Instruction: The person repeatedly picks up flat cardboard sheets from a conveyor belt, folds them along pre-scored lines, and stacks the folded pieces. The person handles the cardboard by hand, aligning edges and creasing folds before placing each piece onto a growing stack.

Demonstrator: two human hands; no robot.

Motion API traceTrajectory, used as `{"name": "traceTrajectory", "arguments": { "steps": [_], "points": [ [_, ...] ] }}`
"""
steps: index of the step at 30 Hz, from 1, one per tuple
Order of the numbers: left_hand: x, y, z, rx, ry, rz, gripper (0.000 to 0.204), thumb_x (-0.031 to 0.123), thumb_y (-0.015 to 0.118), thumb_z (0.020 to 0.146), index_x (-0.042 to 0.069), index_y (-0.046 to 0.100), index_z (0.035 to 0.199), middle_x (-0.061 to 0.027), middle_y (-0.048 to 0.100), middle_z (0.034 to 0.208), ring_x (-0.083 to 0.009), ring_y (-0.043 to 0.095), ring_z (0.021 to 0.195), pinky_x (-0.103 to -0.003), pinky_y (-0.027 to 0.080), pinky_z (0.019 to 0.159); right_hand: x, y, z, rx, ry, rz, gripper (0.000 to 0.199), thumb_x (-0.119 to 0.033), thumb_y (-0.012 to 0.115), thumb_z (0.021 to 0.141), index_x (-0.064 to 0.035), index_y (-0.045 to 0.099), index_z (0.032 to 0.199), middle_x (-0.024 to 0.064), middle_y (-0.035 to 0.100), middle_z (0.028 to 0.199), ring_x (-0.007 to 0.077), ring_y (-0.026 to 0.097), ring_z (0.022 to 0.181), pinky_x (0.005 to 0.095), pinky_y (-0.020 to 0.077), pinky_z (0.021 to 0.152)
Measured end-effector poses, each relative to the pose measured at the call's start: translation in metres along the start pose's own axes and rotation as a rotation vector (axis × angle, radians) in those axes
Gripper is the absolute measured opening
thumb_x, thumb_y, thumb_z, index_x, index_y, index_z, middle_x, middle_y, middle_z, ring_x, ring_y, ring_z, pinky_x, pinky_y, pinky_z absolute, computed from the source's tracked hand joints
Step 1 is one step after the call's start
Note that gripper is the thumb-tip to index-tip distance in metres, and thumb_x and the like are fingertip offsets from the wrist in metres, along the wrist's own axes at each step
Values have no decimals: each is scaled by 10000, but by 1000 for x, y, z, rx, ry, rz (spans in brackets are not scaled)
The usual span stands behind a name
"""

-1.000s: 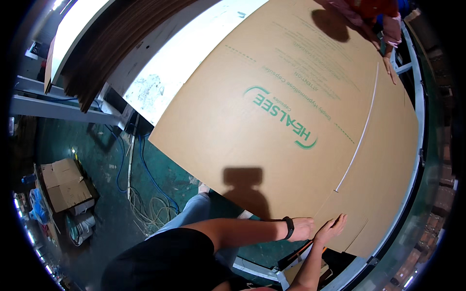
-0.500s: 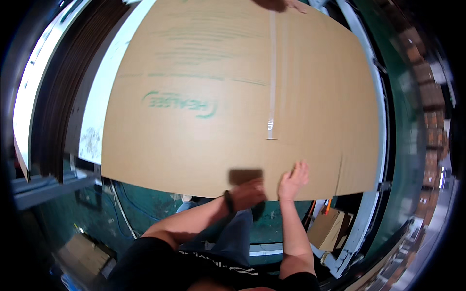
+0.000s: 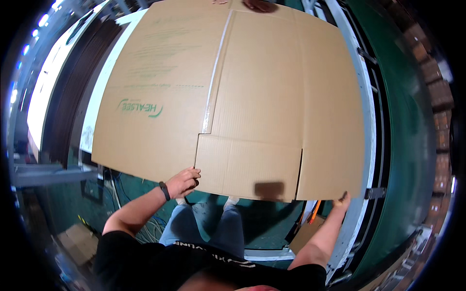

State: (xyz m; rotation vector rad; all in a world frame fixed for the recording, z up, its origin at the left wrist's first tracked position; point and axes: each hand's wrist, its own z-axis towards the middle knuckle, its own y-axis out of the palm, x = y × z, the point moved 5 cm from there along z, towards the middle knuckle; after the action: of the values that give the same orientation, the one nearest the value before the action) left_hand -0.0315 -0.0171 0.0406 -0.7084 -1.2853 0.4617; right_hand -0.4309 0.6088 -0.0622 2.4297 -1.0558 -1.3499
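Note:
A large flat cardboard box blank [image 3: 257, 87] lies across the table, with green print on its left part and a clear tape strip [image 3: 218, 63] running from the far edge to a notch. My left hand [image 3: 183, 183], a dark band on its wrist, grips the near edge at the slit under that notch, fingers curled. At the near right corner, my right hand [image 3: 341, 200] holds the edge with the thumb on top; its other fingers are hidden beneath the board. Between my hands lie a flap [image 3: 242, 167] and a second dark slit.
Another person's hand [image 3: 259, 5] rests at the board's far edge. A stack of brown sheets [image 3: 80, 82] stands at the left. A metal rail [image 3: 370, 140] and green surface [image 3: 405, 145] run along the right. Below are a carton [image 3: 77, 242] and cables.
My hands have moved apart: the left to the left, the right to the near right corner. The tape and print have shifted left, and the slits show more openly.

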Motion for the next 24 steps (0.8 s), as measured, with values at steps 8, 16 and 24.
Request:
{"name": "traceTrajectory", "arguments": {
  "steps": [8,16,24],
  "points": [
    [-1,12,-18,79,-28,-31,243,106,701,726,68,499,856,-163,506,1156,-395,443,1228,-555,319,1078,-77,169,-215,-350,-801,-581,472,19,663,782,22,510,1229,152,603,1146,224,589,1030,378,476,914],
    [-5,10,-19,67,44,52,255,109,694,760,52,505,921,-171,485,1196,-382,404,1273,-532,300,1106,83,312,-460,-1021,-1389,-1183,603,93,530,731,24,472,1328,210,505,1334,310,538,1197,406,430,1007],
    [-6,3,-34,258,-22,131,434,230,713,731,8,529,1057,-184,494,1174,-378,446,1210,-539,338,1079,293,289,-471,-1464,-1401,-1490,471,11,534,796,-21,524,1266,194,472,1359,372,426,1291,511,328,1096]
  ]
}}
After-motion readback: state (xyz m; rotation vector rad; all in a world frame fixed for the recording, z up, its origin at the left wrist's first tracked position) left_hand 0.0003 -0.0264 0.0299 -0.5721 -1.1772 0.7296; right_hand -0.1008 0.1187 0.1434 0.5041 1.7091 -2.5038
